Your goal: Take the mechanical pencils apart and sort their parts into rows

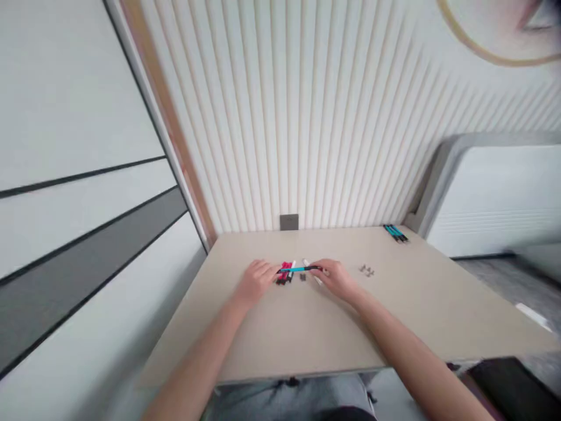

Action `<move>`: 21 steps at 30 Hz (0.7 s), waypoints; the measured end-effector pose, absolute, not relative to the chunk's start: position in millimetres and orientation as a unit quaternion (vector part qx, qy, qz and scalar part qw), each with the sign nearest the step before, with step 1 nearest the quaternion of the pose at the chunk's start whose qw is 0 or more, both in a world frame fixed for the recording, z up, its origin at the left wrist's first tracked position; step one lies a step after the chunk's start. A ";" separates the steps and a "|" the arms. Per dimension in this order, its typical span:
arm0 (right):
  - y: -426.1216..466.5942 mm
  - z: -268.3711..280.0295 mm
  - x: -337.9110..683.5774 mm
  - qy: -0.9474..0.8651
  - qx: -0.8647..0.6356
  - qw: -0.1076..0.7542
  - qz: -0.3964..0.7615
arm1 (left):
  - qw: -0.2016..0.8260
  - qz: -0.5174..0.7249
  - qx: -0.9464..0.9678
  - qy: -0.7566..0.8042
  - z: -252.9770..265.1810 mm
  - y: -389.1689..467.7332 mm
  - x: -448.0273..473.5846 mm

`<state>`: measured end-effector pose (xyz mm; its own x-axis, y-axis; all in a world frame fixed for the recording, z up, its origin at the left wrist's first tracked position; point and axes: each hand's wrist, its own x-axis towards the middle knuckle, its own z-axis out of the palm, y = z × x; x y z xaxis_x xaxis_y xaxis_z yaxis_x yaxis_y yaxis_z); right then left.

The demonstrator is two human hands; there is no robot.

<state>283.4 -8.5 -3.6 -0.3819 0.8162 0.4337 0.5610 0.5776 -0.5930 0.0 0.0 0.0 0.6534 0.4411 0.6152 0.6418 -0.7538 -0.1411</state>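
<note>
A slim blue pen with black ends is held level just above the table. My left hand pinches its left end, and my right hand is closed around the right end. Behind and below the pen lie pink pieces with black tips and a white stick-like piece. Another white piece is partly covered by my right hand. Between the hands sits a small dark piece. Right of my right hand are several small greyish pieces, too small to identify.
Several blue-and-black pens lie together at the table's far right corner. A ribbed wall with a dark socket plate rises behind the table. White cabinet panels flank the left, and a bed headboard stands at right.
</note>
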 end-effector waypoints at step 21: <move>-12.7 2.8 282.5 -0.869 -0.427 0.228 0.103 | 0.113 -0.282 -0.896 -0.324 2.0 -1.1 -1.9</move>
